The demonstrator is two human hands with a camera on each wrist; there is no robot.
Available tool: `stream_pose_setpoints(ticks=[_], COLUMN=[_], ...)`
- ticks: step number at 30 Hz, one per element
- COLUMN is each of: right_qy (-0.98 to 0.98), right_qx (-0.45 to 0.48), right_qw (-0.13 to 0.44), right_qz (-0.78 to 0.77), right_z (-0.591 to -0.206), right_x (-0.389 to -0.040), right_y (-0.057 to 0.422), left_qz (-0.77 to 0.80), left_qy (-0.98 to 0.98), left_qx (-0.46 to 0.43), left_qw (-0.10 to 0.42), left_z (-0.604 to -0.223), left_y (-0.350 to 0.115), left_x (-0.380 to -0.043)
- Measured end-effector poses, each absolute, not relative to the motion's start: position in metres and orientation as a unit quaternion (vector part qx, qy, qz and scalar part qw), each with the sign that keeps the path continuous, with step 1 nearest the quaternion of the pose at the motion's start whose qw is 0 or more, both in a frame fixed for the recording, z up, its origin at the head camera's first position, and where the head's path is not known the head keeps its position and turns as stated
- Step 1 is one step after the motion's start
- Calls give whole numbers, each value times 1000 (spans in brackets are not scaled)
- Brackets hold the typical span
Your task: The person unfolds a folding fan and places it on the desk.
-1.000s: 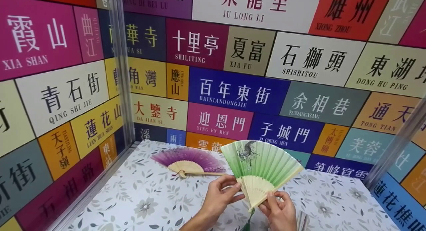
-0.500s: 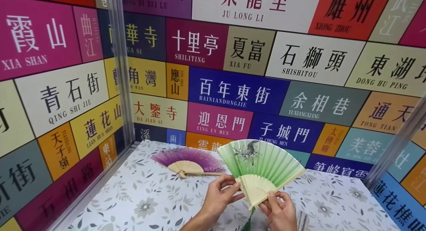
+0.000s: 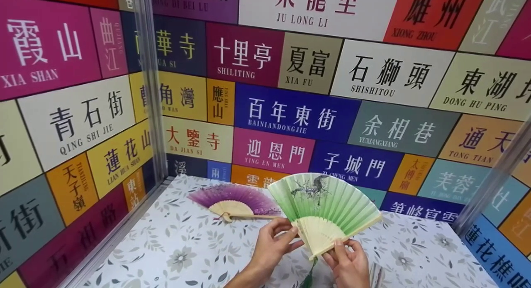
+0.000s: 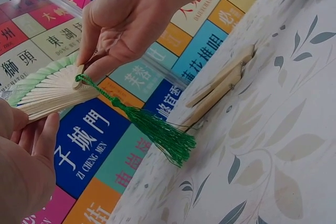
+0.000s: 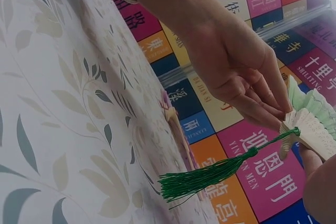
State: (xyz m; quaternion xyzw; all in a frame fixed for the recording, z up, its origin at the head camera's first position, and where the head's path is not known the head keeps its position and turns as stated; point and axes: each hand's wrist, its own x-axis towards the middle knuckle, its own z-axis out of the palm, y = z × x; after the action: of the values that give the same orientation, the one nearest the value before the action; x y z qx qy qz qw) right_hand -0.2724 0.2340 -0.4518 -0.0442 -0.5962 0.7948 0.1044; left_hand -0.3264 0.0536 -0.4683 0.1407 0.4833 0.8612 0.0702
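Observation:
A green folding fan [image 3: 327, 203], printed with a dark bird and branches, is spread upright above the table. My left hand [image 3: 276, 244] pinches its left edge between thumb and fingers. Low on the right guard stick, near the pivot, my right hand [image 3: 348, 255] pinches the pale ribs. From the pivot hangs a green tassel [image 5: 210, 177], also plain in the left wrist view. Behind my left hand, a purple folding fan [image 3: 236, 201] lies spread on the table, partly overlapped by the green one.
Folded wooden sticks [image 4: 220, 85] lie on the flower-patterned table [image 3: 178, 259], right of my right hand. Walls of coloured name panels [image 3: 296, 109] enclose the table at the back and sides.
The green fan has spread wider: its left edge has swung left and its right edge has dropped slightly. Both hands keep their grip in nearly the same place.

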Motion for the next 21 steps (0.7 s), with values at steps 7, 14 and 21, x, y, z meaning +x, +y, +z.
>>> stream_pose_setpoints(ticks=[7, 14, 21], right_qy=[-590, -577, -576], right_qx=[-41, -35, -41], right_qw=[104, 112, 113], right_qz=[799, 808, 809], right_z=[-453, -455, -455], right_x=[-273, -274, -275], right_y=[235, 234, 233], left_qz=[863, 863, 868], left_qy=[481, 480, 473], left_qx=[142, 145, 143], left_qw=[64, 56, 51], left_z=[-470, -471, -472], left_y=[54, 55, 56], left_x=[-327, -326, -325])
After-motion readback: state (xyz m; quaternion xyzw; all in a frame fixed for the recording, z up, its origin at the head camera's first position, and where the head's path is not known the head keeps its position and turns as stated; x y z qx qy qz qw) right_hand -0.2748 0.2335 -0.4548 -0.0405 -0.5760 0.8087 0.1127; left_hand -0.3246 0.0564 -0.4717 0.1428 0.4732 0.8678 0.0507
